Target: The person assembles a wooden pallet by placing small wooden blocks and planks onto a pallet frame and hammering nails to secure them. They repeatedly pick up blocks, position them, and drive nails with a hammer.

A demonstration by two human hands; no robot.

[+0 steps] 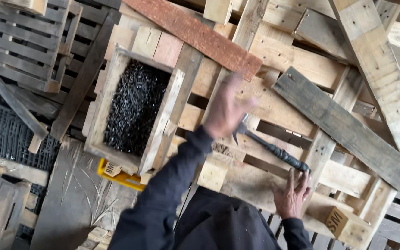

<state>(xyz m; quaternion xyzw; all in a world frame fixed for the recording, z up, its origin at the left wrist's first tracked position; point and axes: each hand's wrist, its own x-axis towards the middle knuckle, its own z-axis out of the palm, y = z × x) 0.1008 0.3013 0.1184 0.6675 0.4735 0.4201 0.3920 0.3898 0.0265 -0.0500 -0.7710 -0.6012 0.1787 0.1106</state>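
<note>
My left hand is blurred, with its fingers curled, and sits right above the metal head of a hammer. Whether it grips the head or anything else does not show. The hammer's dark handle runs down to the right across pale pallet planks. My right hand lies flat on a plank with its fingers spread, the fingertips touching the end of the handle. To the left of my left arm stands a wooden box full of dark nails.
Loose boards and pallets are stacked all around: a reddish plank at the top, a grey weathered board at the right, grey pallets at the top left. A yellow object pokes out under the nail box.
</note>
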